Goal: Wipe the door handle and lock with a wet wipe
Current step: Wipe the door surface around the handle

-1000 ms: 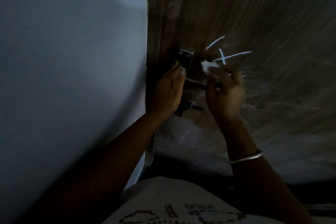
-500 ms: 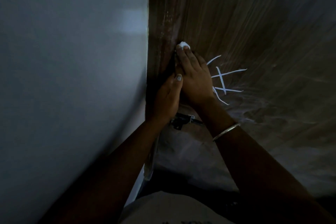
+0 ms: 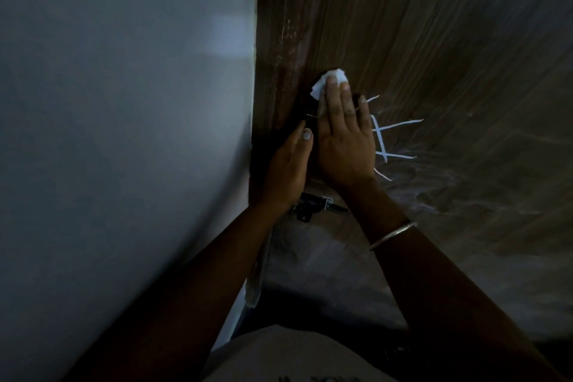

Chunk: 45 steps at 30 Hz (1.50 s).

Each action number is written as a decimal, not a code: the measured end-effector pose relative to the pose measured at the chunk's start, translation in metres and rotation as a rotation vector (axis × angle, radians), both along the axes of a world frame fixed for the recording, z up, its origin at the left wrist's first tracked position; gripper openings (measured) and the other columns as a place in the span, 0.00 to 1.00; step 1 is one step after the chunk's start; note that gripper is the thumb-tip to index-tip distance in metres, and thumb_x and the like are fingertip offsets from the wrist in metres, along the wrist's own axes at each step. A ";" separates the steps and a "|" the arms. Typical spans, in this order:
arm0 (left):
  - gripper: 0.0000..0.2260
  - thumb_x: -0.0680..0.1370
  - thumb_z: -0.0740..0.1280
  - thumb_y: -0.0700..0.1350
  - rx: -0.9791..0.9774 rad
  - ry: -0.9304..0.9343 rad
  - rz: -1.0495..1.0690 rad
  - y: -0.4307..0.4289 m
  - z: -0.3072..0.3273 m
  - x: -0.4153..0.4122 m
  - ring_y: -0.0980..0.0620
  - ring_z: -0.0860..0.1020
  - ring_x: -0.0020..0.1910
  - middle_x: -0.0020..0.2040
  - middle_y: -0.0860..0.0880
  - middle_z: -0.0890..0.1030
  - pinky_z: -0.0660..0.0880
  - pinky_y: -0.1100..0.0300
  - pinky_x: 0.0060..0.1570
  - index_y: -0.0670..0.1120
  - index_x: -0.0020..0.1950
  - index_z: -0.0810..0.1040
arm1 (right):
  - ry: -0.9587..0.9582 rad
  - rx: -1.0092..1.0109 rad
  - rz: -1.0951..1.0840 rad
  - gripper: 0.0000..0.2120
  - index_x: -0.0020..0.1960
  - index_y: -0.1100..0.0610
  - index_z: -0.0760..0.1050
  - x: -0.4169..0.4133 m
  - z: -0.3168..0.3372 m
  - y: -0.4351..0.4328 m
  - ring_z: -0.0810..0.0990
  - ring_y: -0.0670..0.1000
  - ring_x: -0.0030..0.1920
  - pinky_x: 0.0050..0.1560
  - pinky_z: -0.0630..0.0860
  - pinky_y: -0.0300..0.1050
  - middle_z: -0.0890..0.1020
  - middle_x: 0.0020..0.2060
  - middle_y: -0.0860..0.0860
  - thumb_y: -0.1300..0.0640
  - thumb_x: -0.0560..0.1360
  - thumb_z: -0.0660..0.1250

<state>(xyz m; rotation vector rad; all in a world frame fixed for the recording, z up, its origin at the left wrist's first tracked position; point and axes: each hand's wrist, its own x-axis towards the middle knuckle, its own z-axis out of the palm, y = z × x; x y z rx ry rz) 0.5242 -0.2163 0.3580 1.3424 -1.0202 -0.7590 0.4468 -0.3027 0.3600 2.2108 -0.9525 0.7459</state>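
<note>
My right hand lies flat against the brown wooden door, fingers pointing up, pressing a white wet wipe under the fingertips near the door's left edge. The handle plate is hidden beneath that hand. My left hand rests against the door edge just left of it, thumb up, and I cannot tell what it grips. Below both hands a dark metal latch sticks out from the door.
A pale grey wall fills the left half, meeting the dark door frame. White scratch marks cross the door right of my right hand. A thin bangle circles my right wrist. The scene is dim.
My right hand brought the wipe from right of the handle up onto the plate, covering it, and the wipe now shows more above the fingertips. My left hand stayed in place.
</note>
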 end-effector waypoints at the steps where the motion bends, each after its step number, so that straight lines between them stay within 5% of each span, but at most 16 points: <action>1: 0.26 0.76 0.50 0.63 -0.009 -0.005 -0.001 0.000 -0.002 -0.001 0.52 0.62 0.72 0.74 0.50 0.63 0.58 0.54 0.72 0.56 0.72 0.60 | 0.016 -0.003 0.022 0.27 0.72 0.64 0.62 0.003 0.003 -0.001 0.62 0.58 0.72 0.71 0.57 0.57 0.64 0.72 0.60 0.49 0.78 0.52; 7: 0.33 0.69 0.50 0.70 -0.013 0.018 0.003 0.000 -0.001 -0.003 0.52 0.63 0.72 0.74 0.50 0.63 0.61 0.45 0.71 0.59 0.71 0.60 | 0.125 -0.015 0.088 0.27 0.71 0.63 0.64 0.008 0.007 -0.001 0.63 0.56 0.72 0.71 0.56 0.57 0.65 0.72 0.58 0.49 0.78 0.51; 15: 0.20 0.81 0.48 0.50 0.038 -0.024 0.017 0.003 0.003 -0.005 0.53 0.60 0.73 0.75 0.48 0.60 0.55 0.68 0.63 0.49 0.73 0.58 | -0.034 0.046 -0.051 0.30 0.72 0.65 0.61 -0.009 -0.001 0.012 0.60 0.58 0.73 0.71 0.50 0.59 0.62 0.73 0.60 0.46 0.78 0.48; 21: 0.27 0.74 0.51 0.62 0.006 0.032 -0.039 0.008 0.003 -0.009 0.51 0.65 0.71 0.74 0.48 0.64 0.62 0.48 0.71 0.54 0.72 0.60 | 0.107 0.070 0.066 0.29 0.71 0.63 0.64 0.001 0.004 0.009 0.61 0.56 0.73 0.71 0.52 0.59 0.63 0.73 0.58 0.46 0.77 0.50; 26: 0.20 0.81 0.48 0.50 0.020 -0.005 -0.011 0.007 0.003 -0.005 0.54 0.60 0.72 0.75 0.49 0.61 0.56 0.68 0.62 0.49 0.73 0.57 | -0.045 0.108 -0.080 0.29 0.71 0.63 0.62 -0.018 -0.007 0.017 0.58 0.58 0.74 0.71 0.48 0.61 0.61 0.73 0.59 0.46 0.77 0.50; 31: 0.20 0.81 0.48 0.50 0.026 -0.036 -0.037 0.005 0.000 -0.006 0.55 0.60 0.72 0.75 0.49 0.60 0.57 0.69 0.62 0.49 0.74 0.57 | -0.058 0.100 -0.134 0.27 0.72 0.63 0.62 -0.011 -0.006 0.013 0.58 0.59 0.74 0.70 0.50 0.62 0.60 0.73 0.60 0.50 0.77 0.56; 35: 0.20 0.81 0.48 0.49 0.023 -0.092 -0.052 0.006 -0.001 -0.010 0.62 0.60 0.64 0.74 0.48 0.62 0.59 0.85 0.49 0.49 0.73 0.57 | 0.001 0.086 -0.071 0.26 0.72 0.63 0.62 -0.013 -0.005 0.014 0.60 0.57 0.73 0.70 0.51 0.62 0.62 0.73 0.58 0.50 0.78 0.54; 39: 0.25 0.78 0.48 0.57 0.005 -0.087 -0.051 0.006 0.002 -0.008 0.59 0.61 0.67 0.74 0.48 0.62 0.58 0.65 0.63 0.49 0.73 0.58 | -0.140 0.112 -0.149 0.28 0.73 0.63 0.60 -0.032 -0.010 0.018 0.57 0.58 0.74 0.70 0.48 0.64 0.60 0.74 0.60 0.51 0.77 0.59; 45: 0.29 0.73 0.47 0.59 0.000 -0.109 -0.095 0.006 0.006 -0.014 0.63 0.61 0.64 0.74 0.49 0.63 0.59 0.67 0.62 0.50 0.73 0.59 | -0.158 0.177 -0.122 0.29 0.73 0.63 0.59 -0.027 -0.002 0.018 0.55 0.60 0.74 0.69 0.46 0.64 0.58 0.74 0.61 0.49 0.78 0.60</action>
